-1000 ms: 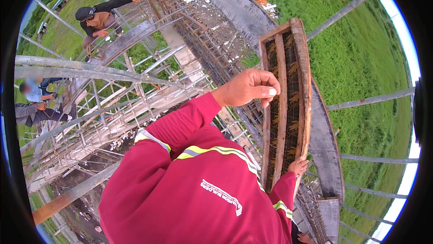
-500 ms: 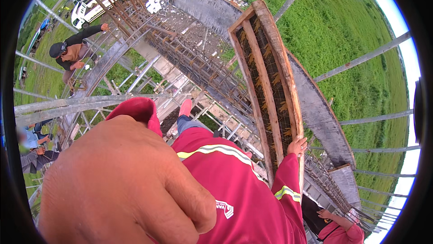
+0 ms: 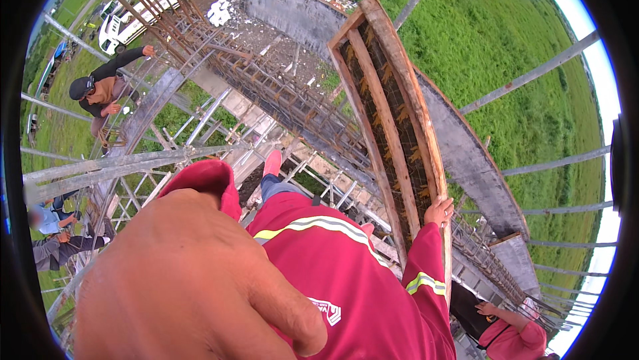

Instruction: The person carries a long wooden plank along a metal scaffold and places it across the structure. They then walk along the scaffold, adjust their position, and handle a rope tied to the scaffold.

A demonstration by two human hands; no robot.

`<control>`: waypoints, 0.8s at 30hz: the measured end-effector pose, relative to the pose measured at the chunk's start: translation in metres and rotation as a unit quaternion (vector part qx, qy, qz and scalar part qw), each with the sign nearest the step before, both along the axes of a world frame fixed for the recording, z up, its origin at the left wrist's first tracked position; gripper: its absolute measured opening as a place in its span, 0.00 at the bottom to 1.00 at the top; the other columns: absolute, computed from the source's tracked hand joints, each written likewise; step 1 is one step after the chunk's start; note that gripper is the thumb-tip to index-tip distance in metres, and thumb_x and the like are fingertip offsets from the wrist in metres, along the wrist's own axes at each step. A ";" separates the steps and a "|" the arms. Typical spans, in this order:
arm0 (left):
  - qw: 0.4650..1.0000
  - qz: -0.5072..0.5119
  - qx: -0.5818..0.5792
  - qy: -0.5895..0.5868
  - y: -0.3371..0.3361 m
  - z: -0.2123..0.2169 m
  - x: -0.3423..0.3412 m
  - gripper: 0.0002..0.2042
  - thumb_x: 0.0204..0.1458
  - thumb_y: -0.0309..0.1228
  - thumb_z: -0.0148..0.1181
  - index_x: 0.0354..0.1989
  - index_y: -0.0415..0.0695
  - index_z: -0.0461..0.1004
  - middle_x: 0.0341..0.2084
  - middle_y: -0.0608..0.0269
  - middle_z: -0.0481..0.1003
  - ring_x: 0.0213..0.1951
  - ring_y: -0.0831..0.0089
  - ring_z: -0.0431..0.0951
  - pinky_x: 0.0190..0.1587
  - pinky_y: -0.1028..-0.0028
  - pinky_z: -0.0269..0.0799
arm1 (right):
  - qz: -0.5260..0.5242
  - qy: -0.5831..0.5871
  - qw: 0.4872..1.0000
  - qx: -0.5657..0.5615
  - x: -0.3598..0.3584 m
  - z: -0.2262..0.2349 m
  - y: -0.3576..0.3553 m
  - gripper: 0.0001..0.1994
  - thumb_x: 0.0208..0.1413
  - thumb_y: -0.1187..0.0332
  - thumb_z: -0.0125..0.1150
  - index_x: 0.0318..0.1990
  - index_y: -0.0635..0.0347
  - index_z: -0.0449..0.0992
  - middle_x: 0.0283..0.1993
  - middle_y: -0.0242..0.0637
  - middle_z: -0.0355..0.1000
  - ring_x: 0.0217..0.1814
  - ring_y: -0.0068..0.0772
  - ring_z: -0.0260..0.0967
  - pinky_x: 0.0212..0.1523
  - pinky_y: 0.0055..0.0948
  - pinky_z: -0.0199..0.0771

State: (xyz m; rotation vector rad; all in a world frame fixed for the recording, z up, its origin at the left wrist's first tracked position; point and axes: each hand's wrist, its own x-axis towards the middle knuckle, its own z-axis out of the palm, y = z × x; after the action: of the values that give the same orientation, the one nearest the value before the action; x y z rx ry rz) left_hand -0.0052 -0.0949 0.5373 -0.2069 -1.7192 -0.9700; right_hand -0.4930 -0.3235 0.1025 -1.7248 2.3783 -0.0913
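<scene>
My left hand point(image 3: 193, 280) is raised very close to the camera and fills the lower left. Its back faces me, and the fingers in sight are curled, with their tips out of view. Whatever they may hold is hidden. My right hand point(image 3: 438, 212) grips the long edge of a wood-framed formwork panel point(image 3: 383, 67) near its lower end. This panel stands tilted, its dark, patterned inner face and a lengthwise wooden batten showing. Its lower end disappears behind my right sleeve.
Beside the panel runs a rebar cage point(image 3: 286, 97) with grey formwork boards point(image 3: 459, 130) behind it. Metal scaffold pipes point(image 3: 532, 73) cross the surroundings. A co-worker in a black cap point(image 3: 100, 90) is at the upper left; another in red point(image 3: 509, 333) is at the lower right. Grass lies below.
The view has shifted slightly. My left hand sits a little lower and further right in the picture. My right hand keeps its grip on the panel.
</scene>
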 end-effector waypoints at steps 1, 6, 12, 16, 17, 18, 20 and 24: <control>1.000 -0.002 -0.002 0.003 -0.001 -0.001 0.000 0.15 0.45 0.28 0.69 0.43 0.42 0.77 0.25 0.51 0.76 0.26 0.65 0.76 0.34 0.61 0.77 | 0.003 -0.005 1.000 -0.004 0.001 0.002 0.001 0.35 0.64 0.40 0.30 0.72 0.50 0.43 0.74 0.46 0.40 0.75 0.59 0.32 0.68 0.59 0.38; 1.000 -0.005 -0.008 0.001 0.000 0.000 0.001 0.16 0.45 0.28 0.70 0.43 0.40 0.76 0.25 0.50 0.76 0.26 0.65 0.77 0.35 0.62 0.77 | -0.003 -0.005 1.000 0.003 0.004 0.007 0.003 0.35 0.64 0.40 0.30 0.72 0.50 0.43 0.74 0.46 0.40 0.75 0.59 0.31 0.68 0.59 0.37; 1.000 -0.003 -0.006 -0.001 0.000 0.001 -0.001 0.16 0.46 0.29 0.70 0.44 0.38 0.76 0.24 0.50 0.76 0.26 0.65 0.77 0.35 0.62 0.77 | 0.002 -0.014 1.000 -0.011 0.004 0.002 0.003 0.34 0.64 0.41 0.31 0.72 0.49 0.43 0.74 0.46 0.41 0.75 0.59 0.31 0.68 0.59 0.37; 1.000 -0.006 -0.004 -0.002 -0.002 0.003 -0.001 0.17 0.46 0.29 0.70 0.44 0.37 0.76 0.24 0.50 0.76 0.27 0.66 0.77 0.36 0.63 0.77 | -0.003 -0.009 1.000 -0.007 0.000 -0.002 0.005 0.34 0.64 0.41 0.31 0.72 0.49 0.44 0.74 0.46 0.41 0.75 0.58 0.31 0.68 0.60 0.36; 1.000 -0.006 -0.004 -0.004 -0.004 0.003 -0.001 0.17 0.46 0.29 0.70 0.44 0.37 0.76 0.24 0.50 0.76 0.27 0.66 0.78 0.36 0.63 0.77 | -0.001 -0.006 1.000 -0.003 0.000 -0.002 0.003 0.34 0.64 0.41 0.31 0.72 0.49 0.44 0.74 0.46 0.41 0.75 0.58 0.31 0.68 0.60 0.36; 1.000 -0.006 -0.002 -0.003 -0.004 0.004 -0.002 0.17 0.46 0.29 0.70 0.44 0.36 0.76 0.24 0.50 0.76 0.27 0.66 0.78 0.36 0.63 0.77 | -0.003 -0.006 1.000 -0.005 -0.002 -0.003 0.005 0.34 0.64 0.41 0.31 0.72 0.49 0.44 0.74 0.46 0.41 0.75 0.58 0.31 0.68 0.60 0.36; 1.000 -0.004 -0.001 -0.002 -0.006 0.004 -0.001 0.18 0.46 0.30 0.70 0.44 0.36 0.76 0.24 0.50 0.76 0.27 0.66 0.78 0.36 0.63 0.77 | 0.008 -0.017 1.000 -0.017 -0.003 -0.004 0.004 0.34 0.64 0.41 0.30 0.72 0.48 0.43 0.74 0.46 0.40 0.76 0.58 0.31 0.67 0.61 0.36; 1.000 0.002 0.000 -0.001 -0.007 0.003 0.003 0.18 0.46 0.30 0.70 0.44 0.34 0.76 0.23 0.50 0.76 0.27 0.66 0.78 0.37 0.64 0.77 | 0.003 -0.008 1.000 -0.015 -0.003 -0.008 0.002 0.34 0.64 0.41 0.30 0.72 0.48 0.44 0.74 0.45 0.40 0.76 0.57 0.31 0.67 0.62 0.35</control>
State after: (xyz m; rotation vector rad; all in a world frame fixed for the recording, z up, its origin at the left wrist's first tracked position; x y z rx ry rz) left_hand -0.0018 -0.1017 0.5404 -0.2027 -1.7197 -0.9681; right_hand -0.4964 -0.3214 0.0943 -1.7386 2.3722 -0.1389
